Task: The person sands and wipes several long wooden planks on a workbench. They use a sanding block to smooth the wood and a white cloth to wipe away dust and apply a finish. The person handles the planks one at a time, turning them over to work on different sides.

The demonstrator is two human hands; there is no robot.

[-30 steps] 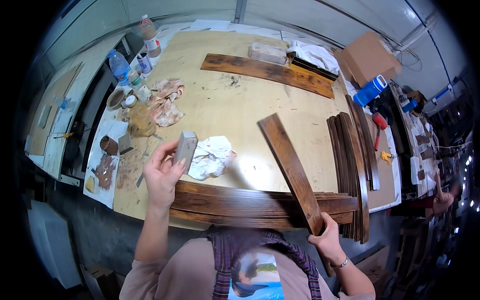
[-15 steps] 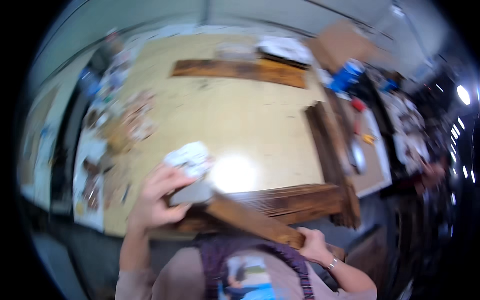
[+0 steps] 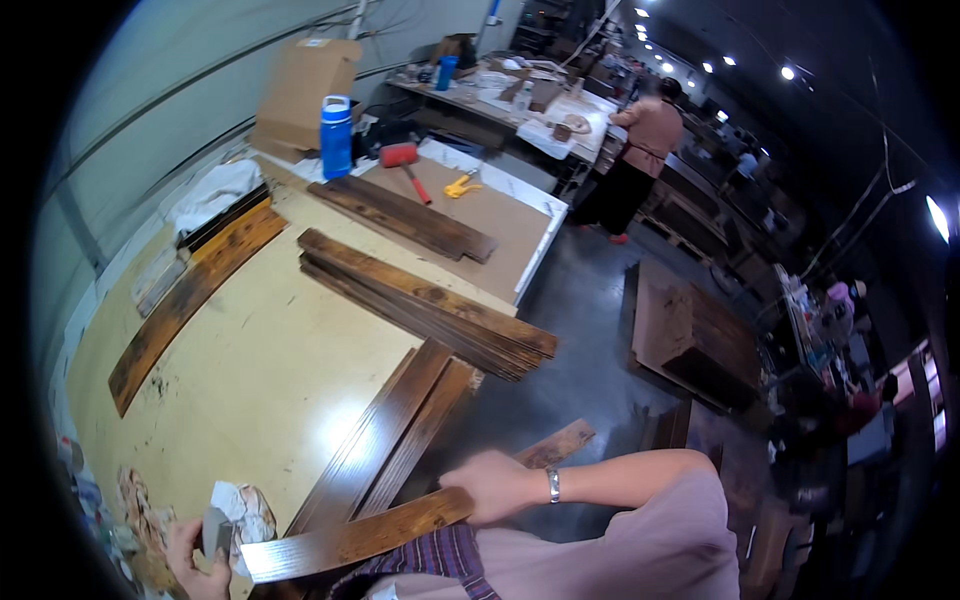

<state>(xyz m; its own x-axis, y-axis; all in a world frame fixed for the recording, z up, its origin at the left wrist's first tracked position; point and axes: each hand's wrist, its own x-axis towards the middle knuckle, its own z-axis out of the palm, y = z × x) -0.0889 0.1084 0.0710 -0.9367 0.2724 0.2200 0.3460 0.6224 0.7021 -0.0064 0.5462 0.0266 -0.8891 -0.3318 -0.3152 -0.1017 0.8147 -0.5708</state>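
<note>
- Swinging the view rightward since half a second ago!
- Gripping a brown plank [image 3: 405, 526] in the right hand [image 3: 490, 487], slantwise.
- Pinching a grey block [image 3: 214, 532] in the left hand [image 3: 190, 565], just beside the plank's end.
- Spotting stacked boards [image 3: 425, 308] beyond the right hand, white cloth [image 3: 252, 512] near the left.

Planks [image 3: 345, 470] lie along near edge of bench [image 3: 250, 340]; stack [image 3: 425, 293] overhangs near right corner. Bottle [image 3: 337, 142] stands at far right corner, beside box [image 3: 300, 98].

Two hands [image 3: 488, 487], one block [image 3: 213, 532], one held board [image 3: 385, 535]
One bracelet [image 3: 553, 486], one red mallet [image 3: 399, 156], one yellow tool [image 3: 460, 187].
</note>
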